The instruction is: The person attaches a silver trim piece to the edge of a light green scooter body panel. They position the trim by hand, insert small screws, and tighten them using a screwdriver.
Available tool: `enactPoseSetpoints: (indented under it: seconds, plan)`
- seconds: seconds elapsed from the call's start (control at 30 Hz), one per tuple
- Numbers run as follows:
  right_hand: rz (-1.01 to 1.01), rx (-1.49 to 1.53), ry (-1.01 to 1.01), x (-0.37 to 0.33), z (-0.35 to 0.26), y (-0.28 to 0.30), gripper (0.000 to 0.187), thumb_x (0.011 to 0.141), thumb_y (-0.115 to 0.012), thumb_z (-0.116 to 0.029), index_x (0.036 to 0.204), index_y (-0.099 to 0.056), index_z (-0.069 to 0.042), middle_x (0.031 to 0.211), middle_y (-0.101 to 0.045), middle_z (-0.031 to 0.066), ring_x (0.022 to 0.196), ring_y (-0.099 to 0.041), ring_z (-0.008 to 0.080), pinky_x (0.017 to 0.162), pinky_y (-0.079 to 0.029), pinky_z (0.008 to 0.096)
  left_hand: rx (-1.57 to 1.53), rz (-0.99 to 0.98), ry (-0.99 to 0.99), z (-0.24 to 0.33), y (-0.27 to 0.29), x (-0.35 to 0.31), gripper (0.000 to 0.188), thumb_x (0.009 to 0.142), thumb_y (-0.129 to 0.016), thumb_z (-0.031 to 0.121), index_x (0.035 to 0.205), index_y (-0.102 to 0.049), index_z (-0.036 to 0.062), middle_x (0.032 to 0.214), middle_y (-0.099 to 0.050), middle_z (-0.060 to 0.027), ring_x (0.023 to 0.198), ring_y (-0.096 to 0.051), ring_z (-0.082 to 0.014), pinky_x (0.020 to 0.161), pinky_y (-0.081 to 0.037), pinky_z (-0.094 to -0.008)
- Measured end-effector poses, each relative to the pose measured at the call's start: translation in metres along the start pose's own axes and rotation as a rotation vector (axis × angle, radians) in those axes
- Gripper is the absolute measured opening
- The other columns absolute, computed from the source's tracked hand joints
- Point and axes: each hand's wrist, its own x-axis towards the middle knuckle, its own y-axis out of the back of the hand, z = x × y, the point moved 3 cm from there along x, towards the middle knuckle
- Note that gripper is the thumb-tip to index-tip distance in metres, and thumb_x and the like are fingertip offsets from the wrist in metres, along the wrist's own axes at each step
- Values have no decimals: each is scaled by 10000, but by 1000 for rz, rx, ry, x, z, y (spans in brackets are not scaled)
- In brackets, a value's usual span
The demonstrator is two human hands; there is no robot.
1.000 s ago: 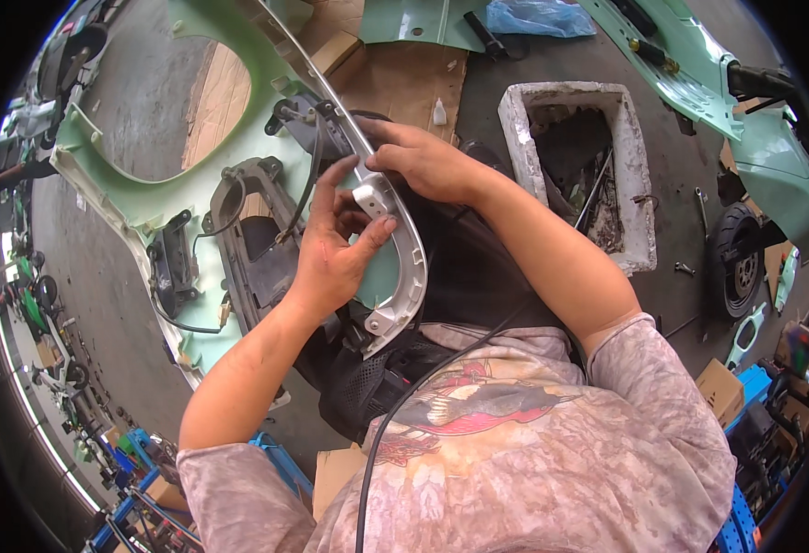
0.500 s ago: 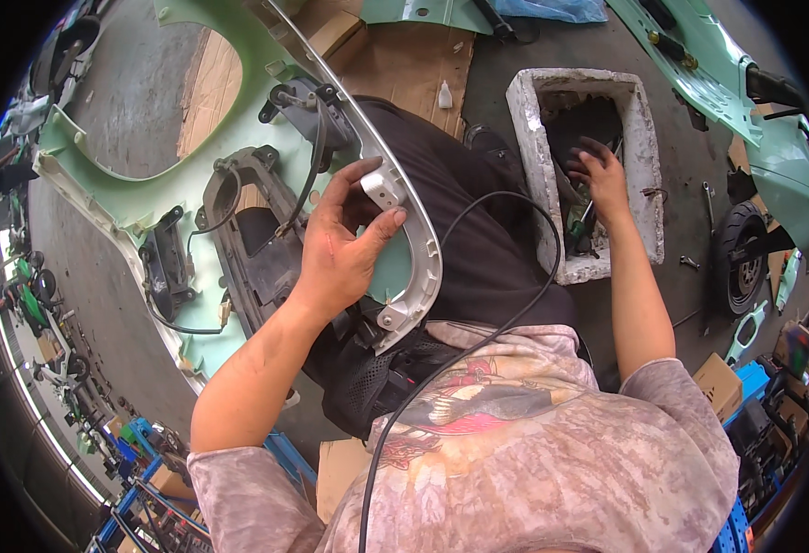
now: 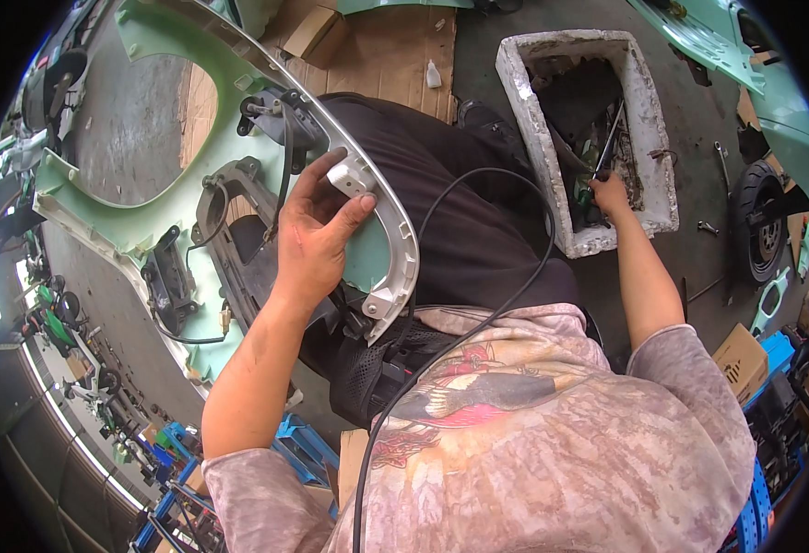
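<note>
Our left hand point(image 3: 305, 244) pinching between thumb point(image 3: 353, 215) and fingers point(image 3: 315, 176), left forearm point(image 3: 259, 364) angled forward, right arm point(image 3: 649, 276) reaching out, right hand point(image 3: 611, 196) curled in a grip.

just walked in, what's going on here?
A person is working on a mint-green panel with dark parts and cables on its inner side. Their left hand grips the silver trim at a raised white tab. Their right hand is down in a worn white box on the floor, apparently closed on a long, thin tool. A black-tyred wheel lies beyond the box.
</note>
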Motion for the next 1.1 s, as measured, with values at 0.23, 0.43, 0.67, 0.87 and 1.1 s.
enactPoseSetpoints:
  seconds: [0.23,0.43,0.67,0.87,1.1]
  plan:
    - [46,131,-56,22,49,-7,355,820,-671,-144,1125,-623,32,980,-697,203,929,-681,325,844,-518,400,0,22,26,3,-5,6,573,870,-725,78,1371,-458,-5,1061,-614,-59,996,-594,-144,900,-474,-277]
    - [200,138,-103,3,27,20,273,836,-661,-162,1080,-668,-39,952,-710,175,822,-702,289,748,-547,396,38,6,34,-6,8,1,624,866,-722,140,1407,-435,20,1217,-593,-127,1136,-556,-197,1032,-398,-337]
    - [302,2,-72,13,33,48,291,830,-669,-213,1095,-696,-95,1044,-714,143,1004,-664,324,896,-506,406,-53,-13,9,-4,7,-1,659,896,-689,181,1437,-372,-25,1122,-605,-74,977,-542,-130,889,-398,-256]
    - [334,-14,-13,34,25,48,334,861,-628,-207,1175,-666,-99,1101,-698,154,1054,-647,331,925,-497,416,-75,-42,28,-12,18,2,665,894,-690,216,1420,-358,-20,1154,-612,-110,1028,-562,-159,880,-401,-278]
    - [311,-188,26,63,30,35,407,890,-611,-235,1276,-587,-109,1276,-571,210,1166,-570,372,1002,-462,437,-49,15,30,-7,11,0,682,881,-688,227,1427,-366,-24,1046,-606,-61,917,-525,-124,821,-386,-254]
